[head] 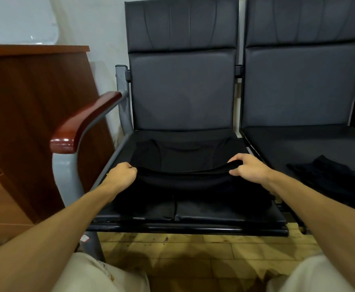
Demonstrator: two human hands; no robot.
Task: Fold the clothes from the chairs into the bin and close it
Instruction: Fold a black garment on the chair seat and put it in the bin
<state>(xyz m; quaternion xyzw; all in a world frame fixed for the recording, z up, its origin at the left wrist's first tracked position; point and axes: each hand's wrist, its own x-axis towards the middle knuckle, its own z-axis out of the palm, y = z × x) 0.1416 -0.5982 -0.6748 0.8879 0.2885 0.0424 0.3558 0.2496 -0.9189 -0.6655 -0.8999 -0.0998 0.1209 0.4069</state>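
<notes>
A black garment (182, 165) lies spread on the seat of the left dark chair (182, 89). Its near part is lifted into a fold across the seat. My left hand (121, 175) pinches the left end of that fold. My right hand (248, 167) grips the right end, fingers curled over the cloth. A second black garment (328, 175) lies crumpled on the seat of the right chair (302, 85), to the right of my right arm. No bin is in view.
A wooden armrest (84, 123) on a grey metal frame stands left of the seat. A brown wooden desk (25, 123) fills the left side. Yellowish floor tiles (193, 256) show below the seat's front edge, and my light trousers (100, 275) are at the bottom.
</notes>
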